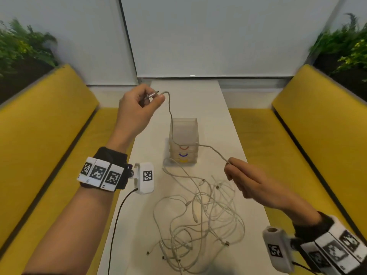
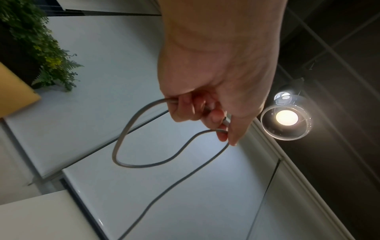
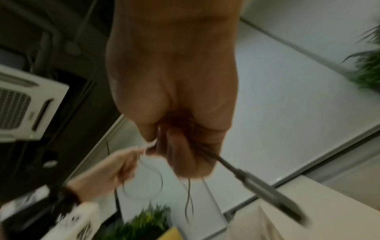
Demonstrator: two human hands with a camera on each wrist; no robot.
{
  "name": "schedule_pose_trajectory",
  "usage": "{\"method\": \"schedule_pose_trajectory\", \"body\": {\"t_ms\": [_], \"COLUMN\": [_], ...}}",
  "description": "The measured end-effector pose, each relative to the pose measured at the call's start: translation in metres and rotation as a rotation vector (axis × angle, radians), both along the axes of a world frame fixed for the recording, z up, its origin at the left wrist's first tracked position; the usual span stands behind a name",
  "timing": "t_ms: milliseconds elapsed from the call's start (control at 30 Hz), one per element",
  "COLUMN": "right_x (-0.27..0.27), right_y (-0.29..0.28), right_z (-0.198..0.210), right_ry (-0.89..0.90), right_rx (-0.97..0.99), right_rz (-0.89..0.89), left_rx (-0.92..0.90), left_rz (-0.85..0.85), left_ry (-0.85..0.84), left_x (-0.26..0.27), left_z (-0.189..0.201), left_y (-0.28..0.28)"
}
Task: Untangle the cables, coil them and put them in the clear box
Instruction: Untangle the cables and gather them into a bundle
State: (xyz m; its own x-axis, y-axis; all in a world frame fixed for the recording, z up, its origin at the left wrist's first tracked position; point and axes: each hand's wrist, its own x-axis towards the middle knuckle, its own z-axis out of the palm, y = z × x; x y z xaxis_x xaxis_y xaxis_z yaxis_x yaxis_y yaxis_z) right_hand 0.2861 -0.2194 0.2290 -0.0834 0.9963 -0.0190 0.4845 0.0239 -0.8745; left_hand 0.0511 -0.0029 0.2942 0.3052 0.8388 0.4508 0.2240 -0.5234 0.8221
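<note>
My left hand (image 1: 147,101) is raised above the table and pinches the plug end of a white cable (image 1: 170,116); in the left wrist view that cable (image 2: 127,142) forms a small loop under the fingers (image 2: 185,108). The cable runs down past the clear box (image 1: 184,143) and across to my right hand (image 1: 236,173), which grips it lower, right of the box. In the blurred right wrist view the right hand (image 3: 174,142) is curled round the cable. A tangle of white cables (image 1: 198,221) lies on the table before the box.
The narrow white table (image 1: 228,120) runs between two yellow benches (image 1: 45,126) (image 1: 317,126). Coloured arcs show in the lower part of the clear box. Plants (image 1: 23,46) stand behind both benches. A lit ceiling lamp (image 2: 286,117) shows in the left wrist view.
</note>
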Motion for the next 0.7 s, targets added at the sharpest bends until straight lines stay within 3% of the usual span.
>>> {"method": "schedule_pose_trajectory", "body": {"t_ms": [67, 200, 267, 333, 500, 567, 700], "right_x": [0.017, 0.048, 0.06, 0.063, 0.026, 0.012, 0.015], "right_y": [-0.013, -0.041, -0.042, -0.038, -0.023, -0.018, -0.01], "right_z": [0.007, -0.009, -0.025, -0.045, -0.106, -0.137, -0.196], "right_ry": [-0.068, -0.475, -0.71, -0.798, -0.433, -0.42, -0.312], "right_rx": [-0.185, -0.75, -0.771, -0.696, -0.61, -0.526, -0.237], "right_rz": [0.065, 0.219, 0.188, 0.137, 0.142, 0.152, -0.246], "left_rx": [-0.009, -0.065, -0.097, -0.155, -0.338, -0.368, -0.425], "left_rz": [-0.01, -0.207, -0.266, -0.286, -0.315, -0.356, -0.389], "left_ry": [0.007, 0.064, 0.054, -0.013, -0.14, -0.132, -0.123], "left_x": [-0.005, -0.018, -0.019, -0.013, 0.007, 0.011, 0.006], "left_z": [-0.003, 0.002, 0.004, 0.004, -0.002, -0.006, -0.011], "left_y": [0.003, 0.0, -0.001, -0.001, -0.011, -0.016, -0.022]}}
